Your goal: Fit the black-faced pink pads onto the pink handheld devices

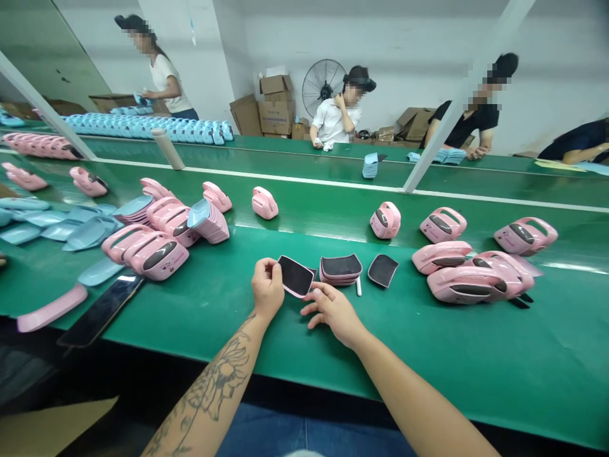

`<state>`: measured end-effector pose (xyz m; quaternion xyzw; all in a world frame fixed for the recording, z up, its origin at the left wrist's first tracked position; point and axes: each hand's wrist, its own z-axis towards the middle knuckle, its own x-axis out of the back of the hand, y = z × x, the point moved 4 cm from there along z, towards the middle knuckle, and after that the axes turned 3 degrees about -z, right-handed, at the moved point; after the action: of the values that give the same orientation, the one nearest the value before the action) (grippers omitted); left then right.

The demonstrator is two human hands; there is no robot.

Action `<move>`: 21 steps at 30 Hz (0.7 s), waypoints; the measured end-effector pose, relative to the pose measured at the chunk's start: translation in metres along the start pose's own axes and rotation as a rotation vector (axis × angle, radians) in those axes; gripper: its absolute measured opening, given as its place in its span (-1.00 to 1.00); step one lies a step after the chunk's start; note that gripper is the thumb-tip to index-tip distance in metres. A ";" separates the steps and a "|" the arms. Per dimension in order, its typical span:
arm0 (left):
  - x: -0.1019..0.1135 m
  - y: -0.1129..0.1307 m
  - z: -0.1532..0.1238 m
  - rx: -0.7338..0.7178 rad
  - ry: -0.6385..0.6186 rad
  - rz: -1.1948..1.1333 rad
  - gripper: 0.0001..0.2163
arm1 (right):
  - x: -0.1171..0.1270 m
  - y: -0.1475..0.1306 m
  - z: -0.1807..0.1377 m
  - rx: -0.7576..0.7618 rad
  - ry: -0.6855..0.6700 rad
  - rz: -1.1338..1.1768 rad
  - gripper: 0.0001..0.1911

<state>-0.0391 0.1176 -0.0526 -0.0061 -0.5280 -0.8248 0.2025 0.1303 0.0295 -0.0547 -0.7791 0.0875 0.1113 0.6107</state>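
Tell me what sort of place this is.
Probably a factory assembly line: a long green worktop, rows of matching blue casings, and people stationed along the far side.

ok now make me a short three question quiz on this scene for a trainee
1. True or false: the left hand is gripping a black-faced panel.
2. Multiple choice: what lies beside the stack of similar panels?
A. red scissors
B. a small white stick
C. a glass jar
3. Fill in the blank: the handled cases clustered at the right of the green table are ____ in colour.

Key: 1. True; 2. B; 3. pink
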 end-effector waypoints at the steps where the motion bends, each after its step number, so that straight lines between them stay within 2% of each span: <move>1: -0.001 0.001 -0.002 0.002 -0.021 -0.035 -0.84 | -0.002 -0.001 -0.001 0.003 -0.038 0.022 -0.47; 7: -0.004 0.013 -0.009 -0.026 -0.193 -0.148 -0.84 | -0.013 -0.009 -0.010 0.036 -0.236 0.210 -0.43; 11: 0.000 0.026 -0.014 -0.079 -0.328 -0.211 -0.78 | -0.013 -0.014 -0.015 0.051 -0.255 0.368 -0.54; 13: 0.004 0.028 -0.016 -0.079 -0.351 -0.260 -0.72 | -0.012 -0.016 -0.017 0.041 -0.239 0.417 -0.54; 15: 0.007 0.021 -0.012 0.013 -0.297 -0.262 -0.67 | -0.010 -0.017 -0.017 0.013 -0.222 0.456 -0.50; 17: 0.008 0.006 0.004 0.160 -0.197 -0.202 -0.67 | -0.010 -0.018 -0.017 -0.023 -0.221 0.490 -0.43; 19: 0.003 -0.010 0.034 0.262 -0.109 -0.112 -0.73 | -0.011 -0.018 -0.017 -0.052 -0.234 0.514 -0.38; 21: -0.009 -0.024 0.076 0.292 -0.069 -0.030 -0.69 | -0.014 -0.017 -0.016 -0.069 -0.266 0.530 -0.36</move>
<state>-0.0547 0.1955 -0.0416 0.0029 -0.6490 -0.7415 0.1703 0.1231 0.0183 -0.0312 -0.7279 0.2033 0.3709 0.5396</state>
